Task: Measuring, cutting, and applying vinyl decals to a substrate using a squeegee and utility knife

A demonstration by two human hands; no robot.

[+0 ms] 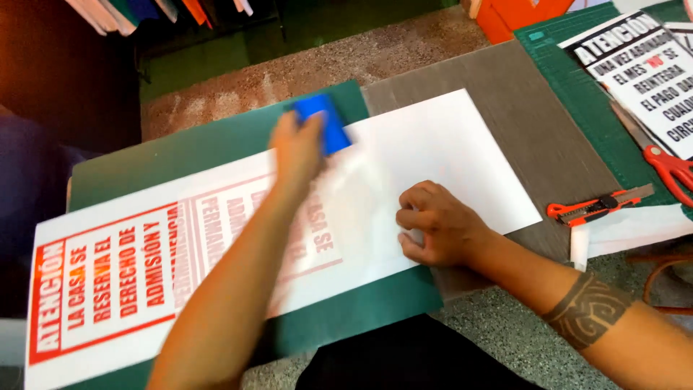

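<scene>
A long white sign sheet [447, 152] with red lettering on its left part lies across a green cutting mat [188, 148]. My left hand [297, 148] is shut on a blue squeegee [325, 121] and presses it on the sheet near its far edge; the hand is blurred. My right hand [437, 224] rests curled on the sheet near its front edge, pinching a translucent backing layer that covers the middle of the print. A tattooed band circles my right forearm.
An orange utility knife [599, 206] lies on the grey tabletop [534, 137] to the right. Red-handled scissors [668, 166] and a black-and-white printed sign [646, 68] sit on a second green mat [577, 79] at far right. An orange box [516, 14] stands behind.
</scene>
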